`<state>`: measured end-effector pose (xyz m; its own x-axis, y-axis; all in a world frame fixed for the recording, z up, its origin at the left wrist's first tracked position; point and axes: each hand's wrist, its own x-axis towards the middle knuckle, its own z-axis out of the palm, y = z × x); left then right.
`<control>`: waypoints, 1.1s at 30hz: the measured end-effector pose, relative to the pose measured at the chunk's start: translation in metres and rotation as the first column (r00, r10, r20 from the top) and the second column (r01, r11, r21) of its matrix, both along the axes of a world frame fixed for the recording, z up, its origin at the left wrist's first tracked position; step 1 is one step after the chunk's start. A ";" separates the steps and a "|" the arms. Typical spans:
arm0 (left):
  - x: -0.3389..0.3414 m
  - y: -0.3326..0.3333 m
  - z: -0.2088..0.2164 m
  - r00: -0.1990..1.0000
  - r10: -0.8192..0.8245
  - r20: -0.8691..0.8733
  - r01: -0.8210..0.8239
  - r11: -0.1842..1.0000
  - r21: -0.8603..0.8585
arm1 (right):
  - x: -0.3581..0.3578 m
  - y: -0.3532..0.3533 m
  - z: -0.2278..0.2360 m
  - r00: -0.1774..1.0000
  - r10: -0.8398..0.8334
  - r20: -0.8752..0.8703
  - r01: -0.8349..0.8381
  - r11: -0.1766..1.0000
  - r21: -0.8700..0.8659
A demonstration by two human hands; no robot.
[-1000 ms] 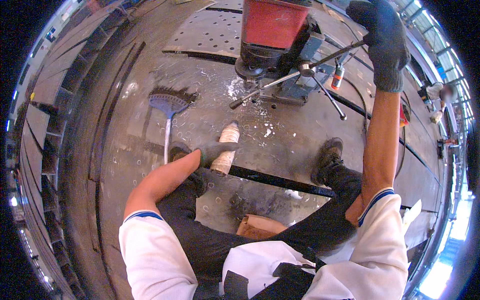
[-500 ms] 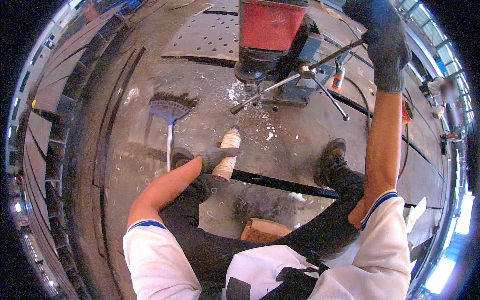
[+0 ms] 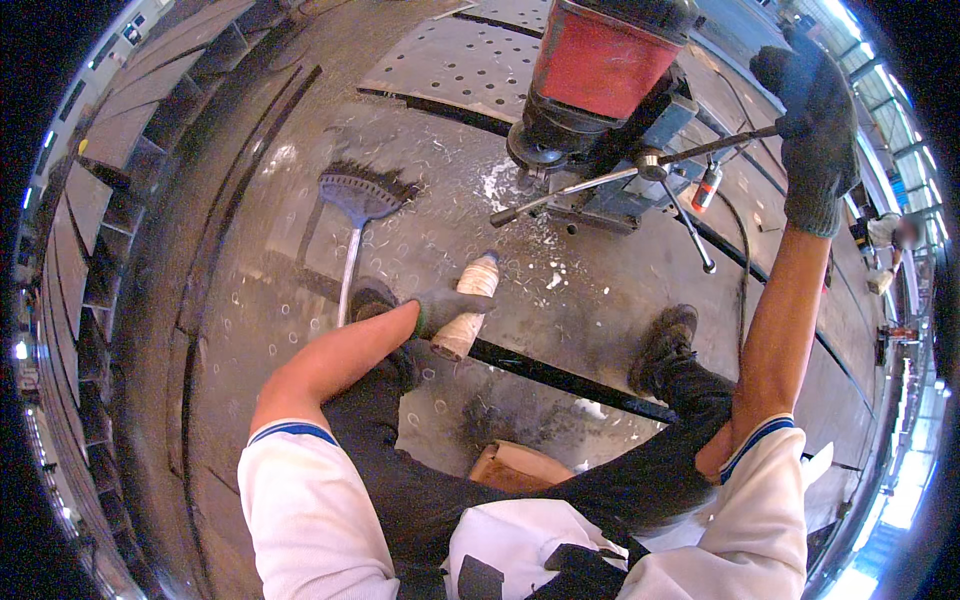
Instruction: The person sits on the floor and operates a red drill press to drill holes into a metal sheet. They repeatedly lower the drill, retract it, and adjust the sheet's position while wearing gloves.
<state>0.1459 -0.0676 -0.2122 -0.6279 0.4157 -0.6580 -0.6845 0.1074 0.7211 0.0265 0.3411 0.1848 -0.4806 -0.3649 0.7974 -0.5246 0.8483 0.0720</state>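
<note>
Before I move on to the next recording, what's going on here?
A person wearing dark gloves is at a red-and-dark machine. Their right hand grips one spoke of its handle, up and to the right. Their left hand holds a pale, wrapped, bottle-shaped object, its narrow end pointing toward the machine but apart from it. A broom lies to the left.

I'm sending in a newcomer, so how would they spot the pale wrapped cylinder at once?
Find the red machine at the top, then look down and left to the dark-gloved left hand. That hand grips the pale wrapped cylinder, its narrow dark end pointing up toward the machine. Unlike the long-handled broom to its left, it is short, thick and banded.
</note>
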 end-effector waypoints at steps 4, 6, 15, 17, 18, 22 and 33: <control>0.001 0.002 0.001 0.998 -0.015 -0.058 0.015 1.000 -0.008 | 0.010 -0.018 0.009 0.982 0.024 0.185 0.012 0.981 -0.195; 0.002 0.003 0.001 0.996 -0.022 -0.092 0.026 0.999 0.044 | 0.010 -0.015 0.012 0.985 0.078 0.153 -0.055 0.987 -0.150; -0.001 0.002 -0.010 0.998 -0.052 -0.038 0.054 0.996 0.066 | 0.008 -0.022 0.004 0.952 0.263 0.159 -0.171 0.883 -0.437; -0.002 0.004 -0.006 0.995 -0.048 -0.087 0.054 0.996 0.066 | 0.005 -0.015 0.005 0.967 0.212 0.142 -0.144 0.914 -0.380; -0.002 0.001 -0.008 0.996 -0.058 -0.073 0.061 0.997 0.043 | 0.004 -0.016 0.005 0.972 0.193 0.133 -0.134 0.925 -0.356; 0.002 -0.009 -0.021 0.997 -0.053 -0.050 0.052 0.999 -0.013 | 0.009 -0.025 0.004 0.983 0.147 0.113 -0.116 0.962 -0.248; 0.001 -0.006 -0.016 0.995 -0.015 -0.100 0.012 0.999 -0.035 | 0.004 -0.017 0.004 0.973 0.187 0.137 -0.145 0.953 -0.267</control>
